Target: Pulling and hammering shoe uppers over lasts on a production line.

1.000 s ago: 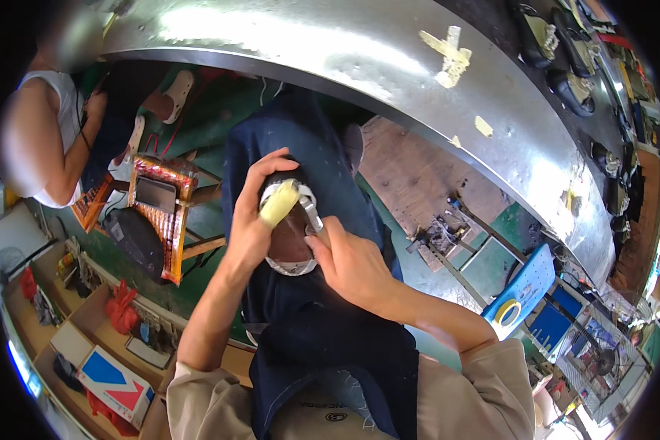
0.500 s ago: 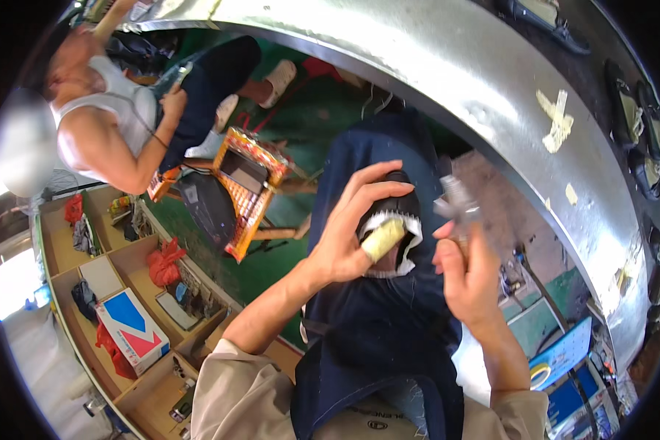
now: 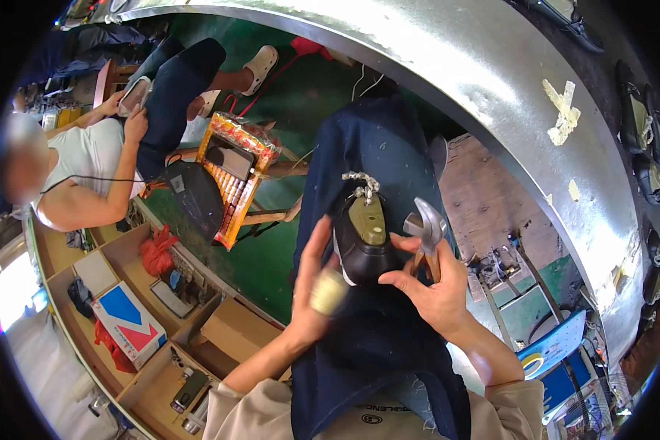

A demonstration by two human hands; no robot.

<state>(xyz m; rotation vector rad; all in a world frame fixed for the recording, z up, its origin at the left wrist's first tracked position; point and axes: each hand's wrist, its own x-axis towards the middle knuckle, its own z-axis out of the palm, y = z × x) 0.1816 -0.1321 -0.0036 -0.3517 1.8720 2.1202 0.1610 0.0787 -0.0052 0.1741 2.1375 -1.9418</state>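
Note:
A black shoe [image 3: 367,257] rests upright on the dark apron [image 3: 374,147] over my lap, toe toward me. Its opening is filled by an olive shoe last [image 3: 367,220], with a loop of beaded chain [image 3: 363,180] at the far end. To its left, my left hand [image 3: 312,290] has its fingers apart; the yellow-wrapped thumb is smeared by motion. Whether that hand touches the shoe's side, I cannot tell. My right hand [image 3: 440,290] grips the wooden handle of a hammer [image 3: 427,224], metal head up, with thumb and index fingertips close to the shoe's right side.
A metal-edged bench [image 3: 484,81] curves across the far and right side, with black shoes [image 3: 631,117] beyond it. At left are a stool [image 3: 235,161] with a phone on it and a compartmented wooden tray [image 3: 125,249]. A seated co-worker [image 3: 88,161] handles a pale shoe.
The shoe, earlier underside up in my left hand, now lies turned over. My left hand has let go and drawn toward me; the hammer has come lower and closer. The co-worker's raised arm is down.

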